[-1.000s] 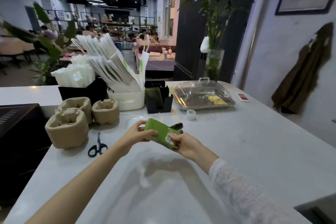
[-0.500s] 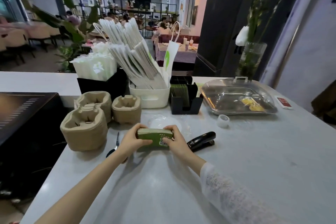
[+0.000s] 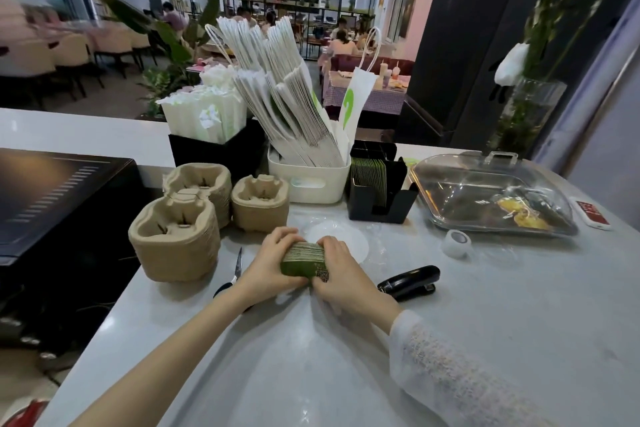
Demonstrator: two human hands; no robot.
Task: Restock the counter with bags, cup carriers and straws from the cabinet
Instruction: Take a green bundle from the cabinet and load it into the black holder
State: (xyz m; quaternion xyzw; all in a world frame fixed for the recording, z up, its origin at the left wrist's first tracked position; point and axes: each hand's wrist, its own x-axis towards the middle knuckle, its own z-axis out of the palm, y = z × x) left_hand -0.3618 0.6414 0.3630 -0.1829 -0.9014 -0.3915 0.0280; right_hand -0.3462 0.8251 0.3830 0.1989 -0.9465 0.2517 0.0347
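A stack of green cards (image 3: 304, 262) stands on edge on the grey counter (image 3: 485, 305), pressed between my left hand (image 3: 270, 267) and my right hand (image 3: 346, 274). Behind it, a black holder (image 3: 379, 189) has more green cards in it. A white bin (image 3: 308, 180) is packed with white paper bags (image 3: 287, 97). Left of that, a black box (image 3: 214, 152) holds wrapped straws (image 3: 204, 114). Brown pulp cup carriers sit in stacks at the left (image 3: 176, 239) and middle (image 3: 259, 203).
Scissors (image 3: 232, 274) lie under my left wrist. A black stapler (image 3: 408, 281) lies right of my hands, a tape roll (image 3: 455, 243) beyond it. A clear lidded tray (image 3: 491, 194) sits at the right. A black machine (image 3: 52, 198) stands at the left edge.
The green stack came down from the air onto the counter and turned on edge. Both hands now press its ends. The view has shifted closer and to the left.
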